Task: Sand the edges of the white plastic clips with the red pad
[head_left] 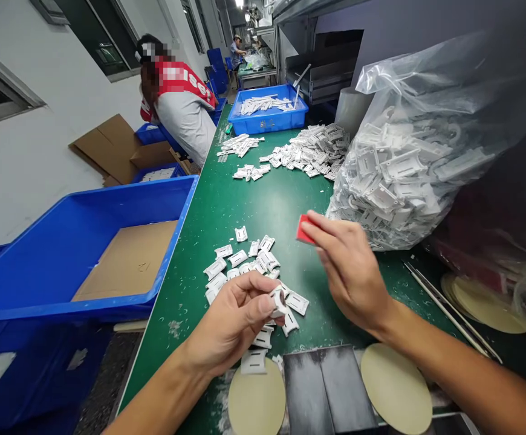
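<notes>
Between the thumb and fingers of my left hand (238, 317) is a small white plastic part (279, 302), above a loose group of similar white parts (238, 258) on the green table. My right hand (351, 266) is raised to the right of it, its fingers closed on a flat red block (306, 229). The two hands are apart. Below them lie a round yellowish disc (257, 399), a second disc (396, 386) and dark grey sheets (326, 389). One white part (253, 362) overlaps the left disc's top edge.
A clear bag of white parts (399, 175) stands at the right. Further back are a heap of parts (315, 148) and a blue bin (267, 124). A large blue tub (86, 211) borders the table's left edge. A person in a red vest (176, 90) bends beyond it.
</notes>
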Demonstrator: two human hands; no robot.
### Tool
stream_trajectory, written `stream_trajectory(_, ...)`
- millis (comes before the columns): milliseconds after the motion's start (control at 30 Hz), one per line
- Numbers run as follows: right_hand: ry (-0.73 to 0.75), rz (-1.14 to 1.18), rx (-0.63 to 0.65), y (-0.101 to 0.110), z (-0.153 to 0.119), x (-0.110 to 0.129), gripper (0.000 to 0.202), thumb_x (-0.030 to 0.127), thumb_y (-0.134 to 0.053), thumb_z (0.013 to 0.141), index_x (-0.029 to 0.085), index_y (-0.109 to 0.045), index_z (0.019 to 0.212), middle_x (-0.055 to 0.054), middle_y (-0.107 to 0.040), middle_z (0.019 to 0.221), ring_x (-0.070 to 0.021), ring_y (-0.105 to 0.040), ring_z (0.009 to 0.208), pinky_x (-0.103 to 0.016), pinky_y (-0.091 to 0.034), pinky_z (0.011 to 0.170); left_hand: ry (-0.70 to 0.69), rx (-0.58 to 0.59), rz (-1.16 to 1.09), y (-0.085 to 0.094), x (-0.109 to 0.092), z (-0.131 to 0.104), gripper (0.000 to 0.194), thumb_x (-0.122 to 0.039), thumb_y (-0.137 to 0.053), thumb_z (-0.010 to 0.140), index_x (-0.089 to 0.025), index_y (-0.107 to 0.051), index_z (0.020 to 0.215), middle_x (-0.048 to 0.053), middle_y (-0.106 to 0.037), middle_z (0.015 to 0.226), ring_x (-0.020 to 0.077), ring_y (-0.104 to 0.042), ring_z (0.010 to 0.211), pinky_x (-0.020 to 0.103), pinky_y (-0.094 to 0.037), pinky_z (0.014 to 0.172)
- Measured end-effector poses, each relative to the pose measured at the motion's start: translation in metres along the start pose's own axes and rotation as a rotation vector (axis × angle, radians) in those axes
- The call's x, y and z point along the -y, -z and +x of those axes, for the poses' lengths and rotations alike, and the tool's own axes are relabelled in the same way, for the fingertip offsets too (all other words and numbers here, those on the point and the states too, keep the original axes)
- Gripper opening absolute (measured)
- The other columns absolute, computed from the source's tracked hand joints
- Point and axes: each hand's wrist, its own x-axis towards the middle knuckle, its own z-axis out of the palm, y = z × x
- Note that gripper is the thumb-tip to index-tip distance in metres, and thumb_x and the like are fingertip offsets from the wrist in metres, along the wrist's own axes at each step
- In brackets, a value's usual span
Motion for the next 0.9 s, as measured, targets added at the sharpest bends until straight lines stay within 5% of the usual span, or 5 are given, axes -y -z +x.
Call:
stream_trajectory(367,0.000,-0.032,0.090,-0.002,-0.001,0.001,0.049,0.013,-0.046,0.097,0.028,-0.049,0.144,-0.011,-0.058,0.141,-0.0283,-0.056,0.117,-0.049,-0.052,0.093,-0.140,-0.001,0.174,0.007,0.000,-0.003,0.011,-0.025,-0.084,0.074,-0.022,-0.075,0.080,0.000,-0.074,0.074,0.0094,-0.068,0.069,0.020,-0.054,0.067)
stream_trajectory(467,-0.151,-0.050,0.011,-0.003,-0.003,0.003,0.049,0.016,-0.045,0.098,0.027,-0.046,0.146,-0.013,-0.054,0.143,-0.0300,-0.054,0.121,-0.053,-0.050,0.097,-0.331,-0.069,0.370,0.010,0.000,-0.006,0.011,-0.020,-0.081,0.077,-0.023,-0.073,0.083,0.000,-0.074,0.078,0.0124,-0.068,0.074,0.023,-0.056,0.069)
stream_trajectory(567,0.069,0.029,0.014,-0.004,-0.005,0.005,0.055,0.020,-0.046,0.098,0.032,-0.036,0.152,-0.011,-0.049,0.149,-0.0287,-0.055,0.122,-0.050,-0.051,0.096,-0.710,-0.238,0.675,0.010,0.005,-0.009,0.027,-0.005,-0.077,0.076,-0.025,-0.072,0.093,0.000,-0.075,0.086,0.0150,-0.072,0.080,0.026,-0.060,0.073)
stream_trajectory(667,-0.106,-0.108,0.042,-0.005,-0.005,0.004,0.055,0.013,-0.048,0.096,0.031,-0.043,0.148,-0.012,-0.054,0.143,-0.0291,-0.054,0.119,-0.051,-0.050,0.095,-1.086,-0.306,0.866,0.008,0.011,-0.011,0.036,0.004,-0.074,0.073,-0.022,-0.073,0.098,0.001,-0.077,0.088,0.0204,-0.074,0.084,0.038,-0.062,0.084)
stream_trajectory(900,-0.132,-0.099,0.029,-0.003,-0.002,0.009,0.044,0.011,-0.048,0.096,0.026,-0.055,0.137,-0.013,-0.058,0.136,-0.0293,-0.055,0.116,-0.051,-0.051,0.094,-1.107,-0.391,0.861,0.003,0.016,-0.010,0.031,0.003,-0.072,0.077,-0.022,-0.068,0.095,-0.001,-0.078,0.089,0.0187,-0.075,0.083,0.040,-0.063,0.084)
